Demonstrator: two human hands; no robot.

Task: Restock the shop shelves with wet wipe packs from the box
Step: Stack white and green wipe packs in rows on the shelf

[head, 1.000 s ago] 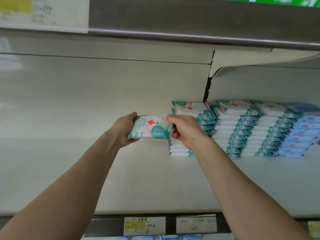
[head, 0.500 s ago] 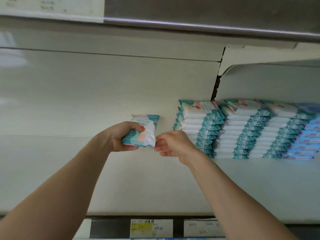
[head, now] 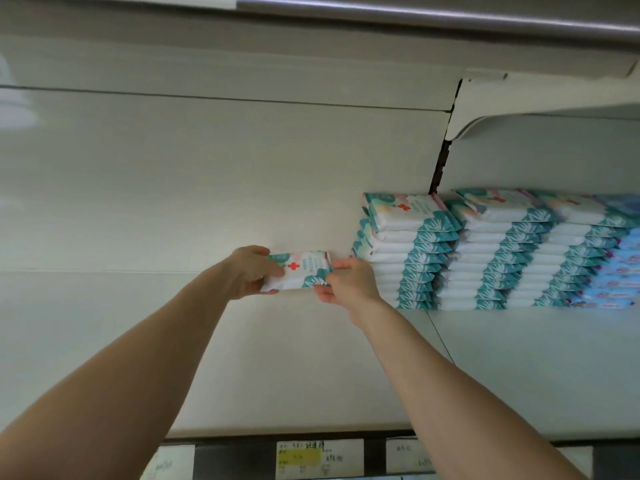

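Wet wipe pack (head: pixel 300 273): gripped at left end by left hand (head: pixel 247 271), pinched at right end by right hand (head: pixel 349 284). Long axis left-right, low over far part of shelf (head: pixel 277 368). Leftmost stack (head: pixel 405 252) near on right, right hand between. Likely start of new stack.

Cream shelf (head: pixel 311 375) beneath a grey steel rail (head: pixel 415 19).

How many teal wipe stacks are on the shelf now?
3, side by side, right of the held pack: the left stack, the middle stack and the right stack, which sits against blue packs. More may sit beyond the frame edge.
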